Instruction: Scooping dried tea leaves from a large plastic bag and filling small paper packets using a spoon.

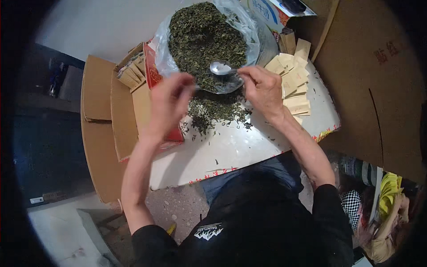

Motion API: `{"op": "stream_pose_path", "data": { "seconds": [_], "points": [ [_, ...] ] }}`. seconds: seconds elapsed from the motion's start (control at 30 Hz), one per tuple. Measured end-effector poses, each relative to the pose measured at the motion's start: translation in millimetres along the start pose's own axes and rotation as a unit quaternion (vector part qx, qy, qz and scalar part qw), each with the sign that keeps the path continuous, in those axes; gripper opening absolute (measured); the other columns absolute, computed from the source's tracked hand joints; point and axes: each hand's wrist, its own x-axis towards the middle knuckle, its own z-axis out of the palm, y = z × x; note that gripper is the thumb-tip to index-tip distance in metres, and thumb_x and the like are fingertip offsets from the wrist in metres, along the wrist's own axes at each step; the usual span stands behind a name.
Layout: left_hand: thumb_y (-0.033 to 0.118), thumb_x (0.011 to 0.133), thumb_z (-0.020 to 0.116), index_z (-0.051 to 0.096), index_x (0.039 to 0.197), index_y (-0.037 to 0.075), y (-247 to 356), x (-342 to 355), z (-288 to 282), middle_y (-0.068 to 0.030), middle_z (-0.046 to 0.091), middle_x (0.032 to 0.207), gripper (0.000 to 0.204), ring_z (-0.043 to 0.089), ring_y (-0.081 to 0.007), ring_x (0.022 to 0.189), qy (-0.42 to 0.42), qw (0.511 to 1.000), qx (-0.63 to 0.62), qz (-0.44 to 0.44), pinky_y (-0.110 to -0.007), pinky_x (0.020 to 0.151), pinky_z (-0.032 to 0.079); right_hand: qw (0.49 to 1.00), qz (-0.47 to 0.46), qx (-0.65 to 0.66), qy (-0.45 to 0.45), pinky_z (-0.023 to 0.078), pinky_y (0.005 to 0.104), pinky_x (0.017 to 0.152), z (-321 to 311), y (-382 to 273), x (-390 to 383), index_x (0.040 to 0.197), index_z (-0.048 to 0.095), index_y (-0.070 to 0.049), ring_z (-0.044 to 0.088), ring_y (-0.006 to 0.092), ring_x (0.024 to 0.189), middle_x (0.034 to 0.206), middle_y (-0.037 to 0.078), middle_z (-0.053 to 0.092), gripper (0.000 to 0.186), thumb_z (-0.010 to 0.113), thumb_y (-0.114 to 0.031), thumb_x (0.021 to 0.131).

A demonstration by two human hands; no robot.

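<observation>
A large clear plastic bag (252,38) stands wide-mouthed at the far side of the table, full of dried green leaves (200,33). My right hand (263,86) pinches the handle of a metal spoon (220,67), whose bowl is over the near part of the leaves. To the left, my left hand (169,104) is raised between the bag and a red-sided carton. Motion smears its fingers, and I cannot make out whether they hold anything. Loose leaf bits (213,113) lie on the white tabletop between my hands.
Several small tan paper packets (296,82) lie in a pile right of the bag. More packets (131,73) stand in the open cardboard box (122,111) at left. A large cardboard sheet (369,75) rises at right. The table's near edge (222,171) curves before my lap.
</observation>
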Motion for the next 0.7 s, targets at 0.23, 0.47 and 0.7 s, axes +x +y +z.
{"op": "stream_pose_path", "data": {
  "seconds": [0.23, 0.47, 0.7],
  "points": [
    [-0.005, 0.083, 0.069, 0.059, 0.130, 0.001, 17, -8, 117, -0.0238, 0.068, 0.119, 0.048, 0.069, -0.0460, 0.109, -0.145, 0.977, 0.027, 0.151, -0.053, 0.090, 0.058, 1.000, -0.001, -0.020, -0.003, 0.056, 0.0322, 0.064, -29, 7, 16, 0.102, 0.081, -0.002, 0.074, 0.0183, 0.069, 0.083, 0.012, 0.078, 0.011, 0.074, -0.002, 0.095],
    [-0.002, 0.087, 0.065, 0.056, 0.127, -0.006, 8, 29, 185, -0.0260, 0.068, 0.115, 0.041, 0.071, -0.0454, 0.104, -0.140, 0.971, 0.109, 0.159, -0.051, 0.087, 0.060, 0.999, -0.006, -0.040, 0.006, 0.058, 0.0302, 0.066, -49, 13, 16, 0.103, 0.081, -0.001, 0.077, 0.0169, 0.072, 0.087, 0.011, 0.080, 0.011, 0.073, -0.001, 0.095],
    [-0.002, 0.086, 0.066, 0.071, 0.114, -0.008, 4, 39, 212, -0.0299, 0.073, 0.106, 0.029, 0.076, -0.0436, 0.097, -0.214, 0.957, 0.152, 0.122, -0.051, 0.083, 0.062, 0.999, 0.027, -0.039, -0.007, 0.059, 0.0293, 0.066, -47, 23, 10, 0.104, 0.081, 0.000, 0.076, 0.0147, 0.071, 0.090, 0.009, 0.082, 0.012, 0.074, -0.001, 0.095]
  ]
}}
